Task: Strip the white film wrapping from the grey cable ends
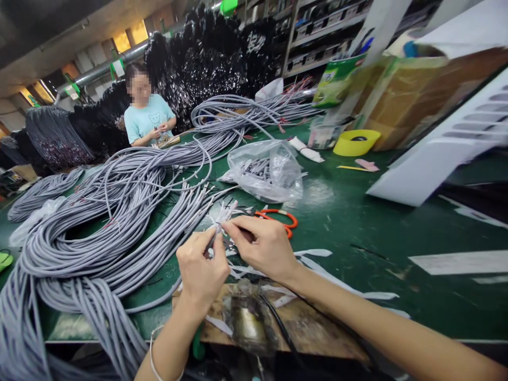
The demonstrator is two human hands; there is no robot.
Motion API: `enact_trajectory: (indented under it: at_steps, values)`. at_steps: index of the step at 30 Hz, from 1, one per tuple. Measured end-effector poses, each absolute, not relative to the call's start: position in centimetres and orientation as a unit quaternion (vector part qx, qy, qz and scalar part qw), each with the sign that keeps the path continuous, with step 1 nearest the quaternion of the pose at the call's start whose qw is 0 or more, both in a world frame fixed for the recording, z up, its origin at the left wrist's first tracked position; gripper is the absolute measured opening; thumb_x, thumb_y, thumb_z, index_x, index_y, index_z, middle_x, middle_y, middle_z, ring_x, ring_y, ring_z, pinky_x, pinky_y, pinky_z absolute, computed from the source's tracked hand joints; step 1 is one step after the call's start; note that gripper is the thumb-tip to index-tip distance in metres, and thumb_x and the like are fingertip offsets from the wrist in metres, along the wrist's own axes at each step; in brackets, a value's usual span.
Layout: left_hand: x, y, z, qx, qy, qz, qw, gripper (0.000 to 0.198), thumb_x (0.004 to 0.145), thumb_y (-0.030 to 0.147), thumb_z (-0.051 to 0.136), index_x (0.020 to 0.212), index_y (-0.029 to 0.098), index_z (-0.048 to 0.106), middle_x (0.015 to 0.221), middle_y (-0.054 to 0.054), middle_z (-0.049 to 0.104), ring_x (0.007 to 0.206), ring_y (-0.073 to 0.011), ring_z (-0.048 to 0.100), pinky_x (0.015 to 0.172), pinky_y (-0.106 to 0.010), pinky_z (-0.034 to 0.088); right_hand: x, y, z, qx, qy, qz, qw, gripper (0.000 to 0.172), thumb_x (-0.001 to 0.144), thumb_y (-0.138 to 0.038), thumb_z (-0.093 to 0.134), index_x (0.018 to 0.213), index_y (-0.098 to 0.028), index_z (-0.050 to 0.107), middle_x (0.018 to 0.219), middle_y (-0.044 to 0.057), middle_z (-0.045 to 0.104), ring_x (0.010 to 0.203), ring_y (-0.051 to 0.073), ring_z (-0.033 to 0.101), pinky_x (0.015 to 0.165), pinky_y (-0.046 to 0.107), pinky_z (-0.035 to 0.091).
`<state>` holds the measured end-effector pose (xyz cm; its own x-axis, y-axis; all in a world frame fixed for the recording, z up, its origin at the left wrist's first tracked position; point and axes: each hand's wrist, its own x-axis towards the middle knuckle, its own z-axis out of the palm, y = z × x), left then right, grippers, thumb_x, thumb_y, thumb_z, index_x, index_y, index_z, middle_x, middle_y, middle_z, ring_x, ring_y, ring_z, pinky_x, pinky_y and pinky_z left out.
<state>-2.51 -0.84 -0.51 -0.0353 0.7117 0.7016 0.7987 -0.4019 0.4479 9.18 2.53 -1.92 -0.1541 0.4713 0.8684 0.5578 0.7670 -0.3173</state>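
Observation:
My left hand (201, 271) is closed around the end of a grey cable (170, 222), and thin white wire ends (224, 214) fan out above the fist. My right hand (262, 244) pinches those wire ends with thumb and forefinger, right beside the left hand. Both hands hover over a worn brown board (305, 328) at the table's front edge. White paper strips (317, 267) lie scattered under and beside my hands. Orange-handled scissors (280, 218) lie just beyond my right hand.
Large coils of grey cable (99, 222) cover the left of the green table (357, 222). A clear plastic bag (270, 172), a yellow bowl (356, 142) and cardboard boxes (420, 90) stand further back. Another person (146, 114) in a light blue shirt works at the far side.

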Motion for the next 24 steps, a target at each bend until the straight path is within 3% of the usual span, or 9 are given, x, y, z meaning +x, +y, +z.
enact_trajectory:
  at_steps: [6,11,19,24]
  values:
    - [-2.9,-0.7,-0.2,-0.643,-0.564,-0.504,-0.122,0.019,0.075,0.018,0.053,0.071,0.012,0.070,0.064,-0.006,0.069,0.055,-0.0141,0.061,0.054,-0.022,0.046,8.8,2.0,-1.6,-0.303,-0.768,-0.132,0.548,0.023,0.083,-0.014,0.050,0.064,-0.012,0.061,0.051,0.001,0.058,0.044,0.010,0.052,0.048,0.022,0.035]
    - [-3.4,-0.5,0.0,-0.600,-0.559,-0.520,-0.241,0.026,0.077,0.025,0.051,0.068,0.010,0.071,0.060,-0.004,0.067,0.055,-0.0137,0.058,0.052,-0.021,0.043,9.8,2.5,-1.3,-0.330,-0.764,-0.111,0.543,0.022,0.083,-0.018,0.051,0.064,-0.015,0.061,0.055,0.000,0.062,0.049,0.010,0.056,0.051,0.021,0.036]
    - [-3.2,-0.6,0.2,-0.596,-0.561,-0.521,-0.244,0.027,0.075,0.028,0.054,0.071,0.009,0.072,0.062,-0.005,0.067,0.055,-0.0144,0.057,0.053,-0.022,0.044,10.4,2.8,-1.5,-0.344,-0.760,-0.165,0.526,0.022,0.083,-0.021,0.053,0.063,-0.016,0.063,0.052,0.000,0.060,0.048,0.011,0.052,0.051,0.023,0.034]
    - [-2.9,-0.8,0.2,-0.629,-0.562,-0.496,-0.208,0.026,0.077,0.027,0.052,0.070,0.010,0.070,0.057,-0.003,0.062,0.051,-0.0116,0.052,0.048,-0.020,0.039,10.1,2.7,-1.6,-0.344,-0.766,-0.078,0.537,0.023,0.083,-0.020,0.052,0.064,-0.014,0.062,0.056,0.001,0.062,0.048,0.010,0.052,0.051,0.022,0.036]
